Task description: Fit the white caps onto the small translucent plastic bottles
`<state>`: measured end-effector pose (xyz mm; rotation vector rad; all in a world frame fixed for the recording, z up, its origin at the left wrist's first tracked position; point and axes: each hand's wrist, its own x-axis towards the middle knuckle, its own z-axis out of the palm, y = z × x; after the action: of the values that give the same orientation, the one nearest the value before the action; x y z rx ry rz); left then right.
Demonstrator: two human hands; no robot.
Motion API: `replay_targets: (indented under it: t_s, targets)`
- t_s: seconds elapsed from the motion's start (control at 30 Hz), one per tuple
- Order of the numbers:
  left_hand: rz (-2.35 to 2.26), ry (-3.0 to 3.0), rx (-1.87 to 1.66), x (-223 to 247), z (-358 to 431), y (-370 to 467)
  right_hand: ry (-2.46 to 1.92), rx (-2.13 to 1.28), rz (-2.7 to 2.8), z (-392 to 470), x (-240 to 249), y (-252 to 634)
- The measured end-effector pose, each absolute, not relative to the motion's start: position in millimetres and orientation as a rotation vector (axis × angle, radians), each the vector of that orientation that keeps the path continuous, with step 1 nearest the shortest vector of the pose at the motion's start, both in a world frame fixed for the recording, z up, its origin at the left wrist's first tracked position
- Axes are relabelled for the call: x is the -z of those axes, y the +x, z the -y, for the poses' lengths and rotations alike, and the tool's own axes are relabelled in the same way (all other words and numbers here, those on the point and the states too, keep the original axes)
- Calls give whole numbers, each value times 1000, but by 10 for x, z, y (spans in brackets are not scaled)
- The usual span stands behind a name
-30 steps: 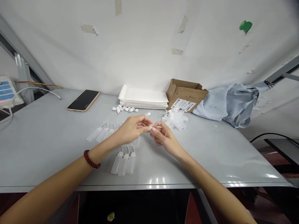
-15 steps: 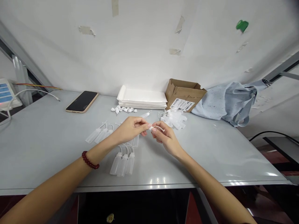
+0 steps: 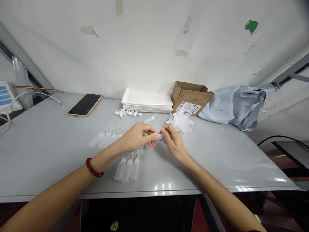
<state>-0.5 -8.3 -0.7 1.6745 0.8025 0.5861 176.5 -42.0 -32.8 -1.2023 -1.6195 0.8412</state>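
Over the middle of the table, my left hand (image 3: 138,137) and my right hand (image 3: 172,140) meet fingertip to fingertip, both pinching one small white plastic piece (image 3: 160,137). A thin white strap runs from it over my left fingers; most of the piece is hidden. Below my left wrist lie three translucent bottles (image 3: 126,170) with strapped caps, and more bottles (image 3: 96,140) lie to the left, partly behind my left hand. A single bottle (image 3: 149,119) rests beyond my hands. A heap of bottles (image 3: 182,122) sits just behind my right hand.
Small white caps (image 3: 127,113) lie before a stack of white envelopes (image 3: 148,102). A cardboard box (image 3: 191,96) and a light blue cloth (image 3: 228,104) are at the back right. A phone (image 3: 85,105) lies at the back left of the grey table (image 3: 217,161).
The white strap, which pointed right over my right fingers, now points left over my left fingers. Both hands have shifted slightly to the right.
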Motion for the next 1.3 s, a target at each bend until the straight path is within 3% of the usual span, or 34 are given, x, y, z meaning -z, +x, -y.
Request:
replay_targets:
  t_s: [0.2,0.6,1.0,1.17,1.3]
  targets:
    - [-858,1704,-653,11,68,-24,-1151,-999,1646,454,303,1752]
    - [-768,1795,-692,68,91,21,-1162,-903,1650,467,300,1740]
    - [-772,1826,-608,34,120,9,-1177,-1438,1261,408,215,1735]
    - [-753,2027,-709,70,130,15,-1242,-1499,1216,392,197,1719]
    - [-800,1864,-685,68,131,40,-1253,-1399,1243,396,220,1711]
